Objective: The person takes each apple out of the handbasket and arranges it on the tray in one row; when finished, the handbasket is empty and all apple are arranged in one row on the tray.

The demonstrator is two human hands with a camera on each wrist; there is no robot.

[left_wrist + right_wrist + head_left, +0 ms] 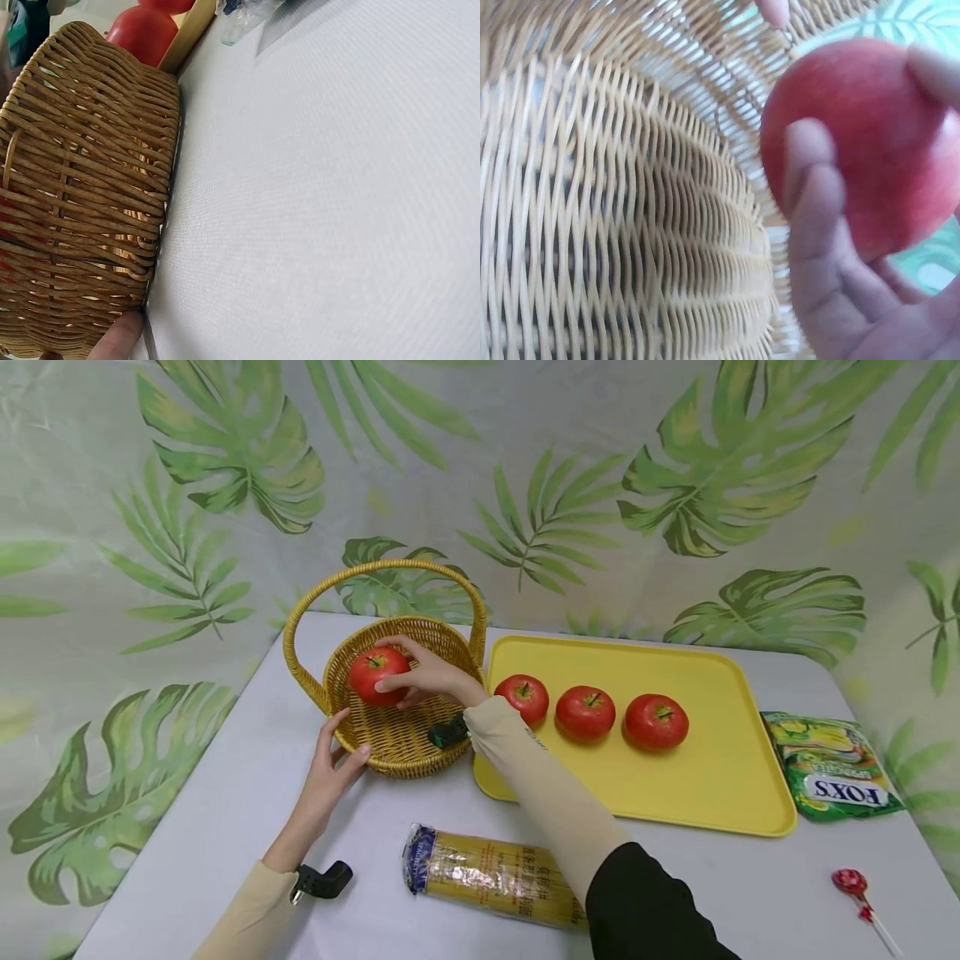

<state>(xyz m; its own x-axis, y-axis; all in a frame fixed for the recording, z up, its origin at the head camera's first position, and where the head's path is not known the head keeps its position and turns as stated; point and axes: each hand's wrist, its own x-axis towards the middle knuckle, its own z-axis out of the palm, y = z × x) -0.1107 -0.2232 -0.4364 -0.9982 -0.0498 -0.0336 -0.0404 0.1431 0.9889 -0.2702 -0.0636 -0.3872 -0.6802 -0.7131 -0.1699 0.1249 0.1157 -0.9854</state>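
Note:
A red apple (369,676) with a short stem is held by my right hand (424,675) inside the wicker basket (397,767). The right wrist view shows the fingers bent round the apple (855,142), close to the woven wall. My left hand (330,772) is at the basket's front left side, index finger and thumb spread. One fingertip (773,10) shows at the rim in the right wrist view. In the left wrist view a digit (120,336) touches the outer wall low down, by the table. Part of the basket's inside is hidden behind my right hand.
Right of the basket lies a yellow tray (720,777) bearing three red apples (585,713), one partly behind my right sleeve. In front is a packet of spaghetti (487,872), partly under the right forearm. A green FOX'S bag (832,768) and a lollipop (851,883) lie far right.

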